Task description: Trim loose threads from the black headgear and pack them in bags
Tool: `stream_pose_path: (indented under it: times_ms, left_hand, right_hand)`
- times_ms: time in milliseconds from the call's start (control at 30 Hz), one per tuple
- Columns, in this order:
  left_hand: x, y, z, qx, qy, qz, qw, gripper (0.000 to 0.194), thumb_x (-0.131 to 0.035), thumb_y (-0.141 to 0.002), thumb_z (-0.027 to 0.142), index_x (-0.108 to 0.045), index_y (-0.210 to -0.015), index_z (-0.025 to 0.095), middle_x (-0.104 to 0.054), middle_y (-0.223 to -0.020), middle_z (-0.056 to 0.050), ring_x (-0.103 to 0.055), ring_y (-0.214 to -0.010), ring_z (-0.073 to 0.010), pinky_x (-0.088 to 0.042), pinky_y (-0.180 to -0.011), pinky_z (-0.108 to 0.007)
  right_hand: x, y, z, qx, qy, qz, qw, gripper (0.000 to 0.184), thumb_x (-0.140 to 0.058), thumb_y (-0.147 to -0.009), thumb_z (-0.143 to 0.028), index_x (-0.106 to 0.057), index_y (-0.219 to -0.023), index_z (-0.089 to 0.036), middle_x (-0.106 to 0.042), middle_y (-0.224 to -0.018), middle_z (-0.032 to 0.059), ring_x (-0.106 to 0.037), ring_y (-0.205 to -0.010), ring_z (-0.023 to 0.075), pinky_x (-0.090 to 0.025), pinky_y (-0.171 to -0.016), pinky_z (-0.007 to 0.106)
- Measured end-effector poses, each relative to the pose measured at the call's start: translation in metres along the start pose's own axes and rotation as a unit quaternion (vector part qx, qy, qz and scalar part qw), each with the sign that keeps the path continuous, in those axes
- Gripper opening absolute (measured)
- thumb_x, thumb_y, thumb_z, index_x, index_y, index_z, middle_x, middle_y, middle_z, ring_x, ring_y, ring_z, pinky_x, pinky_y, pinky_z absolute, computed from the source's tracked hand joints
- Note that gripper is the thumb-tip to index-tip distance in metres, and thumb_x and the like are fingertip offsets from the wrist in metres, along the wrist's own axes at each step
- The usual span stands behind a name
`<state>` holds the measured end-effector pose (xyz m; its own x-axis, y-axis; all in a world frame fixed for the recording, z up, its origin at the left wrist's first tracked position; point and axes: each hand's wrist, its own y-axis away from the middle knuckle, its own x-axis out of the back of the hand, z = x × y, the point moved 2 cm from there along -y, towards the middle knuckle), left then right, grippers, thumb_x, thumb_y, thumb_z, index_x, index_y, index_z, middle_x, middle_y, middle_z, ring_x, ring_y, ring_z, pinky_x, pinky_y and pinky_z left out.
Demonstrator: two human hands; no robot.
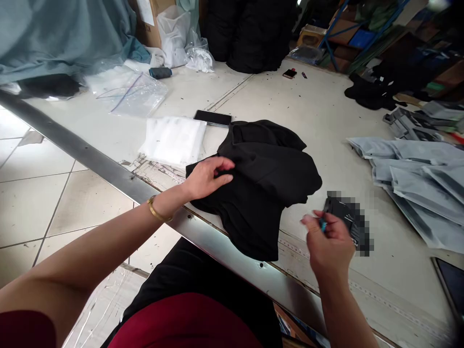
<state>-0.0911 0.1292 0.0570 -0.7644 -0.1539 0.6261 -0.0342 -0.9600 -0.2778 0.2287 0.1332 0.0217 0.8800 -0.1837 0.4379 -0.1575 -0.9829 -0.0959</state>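
Observation:
A black garment (268,164) lies loosely bunched on the table, its near edge hanging over the metal table edge. My left hand (208,178) rests at the garment's left side, fingers bent and thumb apart, with nothing visible between them. To the right of the garment, my right hand (331,241) is closed round a small teal object (322,224); most of it is hidden by the fingers, so its kind does not show. Just beyond that hand is a black printed card or tag (342,212), partly blurred out.
A stack of white plastic bags (174,139) and a phone (213,118) lie beyond my left hand. Pale packaged bags (427,179) are piled at right, near a dark-screened device (449,280). A metal strip (108,166) edges the table. Dark bundles (250,34) stand behind.

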Motion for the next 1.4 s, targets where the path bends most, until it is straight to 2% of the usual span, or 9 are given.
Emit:
stream_pose_path:
  times_ms: [100,200,333,533,667,833,1000,1233,1400]
  left_hand:
    - [-0.004,0.038,0.008,0.009,0.0,-0.068,0.998,0.025,-0.059,-0.08,0.04,-0.065,-0.095,0.02,-0.064,-0.09,-0.004,-0.058,-0.079,-0.017,-0.047,-0.073,-0.028]
    - [-0.011,0.064,0.016,0.04,-0.032,-0.035,0.998,0.02,-0.059,-0.08,0.038,-0.065,-0.087,0.02,-0.062,-0.08,-0.003,-0.056,-0.076,-0.0172,-0.045,-0.071,-0.028]
    - [-0.025,0.082,0.029,0.124,-0.008,-0.016,0.992,0.019,-0.057,-0.081,0.039,-0.064,-0.077,0.021,-0.061,-0.071,-0.001,-0.054,-0.064,-0.0146,-0.043,-0.064,-0.026]
    - [-0.05,0.089,0.04,0.228,0.033,-0.022,0.973,0.031,-0.061,-0.074,0.053,-0.063,-0.076,0.022,-0.054,-0.056,0.003,-0.049,-0.052,-0.0128,-0.035,-0.052,-0.025]
    - [-0.06,0.088,0.04,0.241,0.107,-0.036,0.964,0.034,-0.053,-0.079,0.049,-0.053,-0.062,0.02,-0.044,-0.051,0.004,-0.04,-0.049,-0.0112,-0.03,-0.049,-0.024]
    - [-0.055,0.089,0.037,0.257,0.231,-0.085,0.935,0.037,-0.049,-0.08,0.05,-0.042,-0.061,0.019,-0.035,-0.054,0.005,-0.034,-0.05,-0.0097,-0.029,-0.048,-0.022]
    - [-0.053,0.09,0.036,0.242,0.239,-0.093,0.936,0.036,-0.048,-0.081,0.047,-0.038,-0.061,0.019,-0.032,-0.055,0.005,-0.032,-0.051,-0.0094,-0.029,-0.048,-0.021]
    - [-0.054,0.09,0.032,0.225,0.222,-0.097,0.944,0.03,-0.047,-0.084,0.042,-0.043,-0.064,0.019,-0.035,-0.057,0.005,-0.035,-0.053,-0.0099,-0.031,-0.051,-0.022]
    - [-0.053,0.091,0.04,0.23,0.183,-0.09,0.952,0.035,-0.049,-0.083,0.048,-0.054,-0.064,0.018,-0.042,-0.054,0.004,-0.04,-0.053,-0.0104,-0.032,-0.051,-0.023]
  right_hand:
    - [-0.009,0.043,-0.007,0.058,0.077,-0.128,0.987,0.039,-0.07,-0.068,-0.045,-0.062,-0.099,-0.022,-0.067,-0.084,0.003,-0.062,-0.075,0.0186,-0.049,-0.071,0.032]
    - [-0.021,0.062,-0.013,0.103,0.146,-0.189,0.966,0.034,-0.064,-0.073,-0.046,-0.062,-0.099,-0.024,-0.068,-0.086,0.0028,-0.063,-0.078,0.0208,-0.049,-0.073,0.034]
    - [-0.028,0.065,-0.023,0.108,0.148,-0.169,0.968,0.03,-0.059,-0.078,-0.044,-0.06,-0.1,-0.025,-0.068,-0.086,0.0015,-0.063,-0.077,0.0187,-0.049,-0.071,0.031]
    - [-0.046,0.074,-0.032,0.132,0.143,-0.212,0.958,0.026,-0.06,-0.077,-0.038,-0.06,-0.099,-0.024,-0.068,-0.086,0.0019,-0.064,-0.077,0.0194,-0.049,-0.072,0.031]
    - [-0.047,0.073,-0.027,0.096,0.1,-0.194,0.971,0.025,-0.058,-0.078,-0.039,-0.06,-0.097,-0.023,-0.068,-0.084,0.0022,-0.064,-0.075,0.0192,-0.049,-0.071,0.031]
    - [-0.041,0.068,-0.019,0.007,-0.02,-0.167,0.986,0.032,-0.065,-0.073,-0.041,-0.06,-0.098,-0.021,-0.067,-0.085,0.0032,-0.062,-0.08,0.0186,-0.049,-0.075,0.032]
    - [-0.041,0.069,-0.014,-0.002,-0.036,-0.164,0.986,0.033,-0.068,-0.072,-0.04,-0.06,-0.098,-0.022,-0.067,-0.085,0.0024,-0.062,-0.08,0.0173,-0.049,-0.077,0.032]
    - [-0.034,0.067,-0.011,-0.024,-0.073,-0.154,0.985,0.033,-0.068,-0.072,-0.038,-0.059,-0.1,-0.022,-0.068,-0.088,0.0025,-0.063,-0.085,0.0175,-0.049,-0.083,0.033]
    - [-0.018,0.065,0.0,0.003,0.001,-0.158,0.987,0.041,-0.068,-0.071,-0.036,-0.056,-0.108,-0.024,-0.066,-0.106,0.005,-0.061,-0.097,0.0204,-0.046,-0.09,0.038]
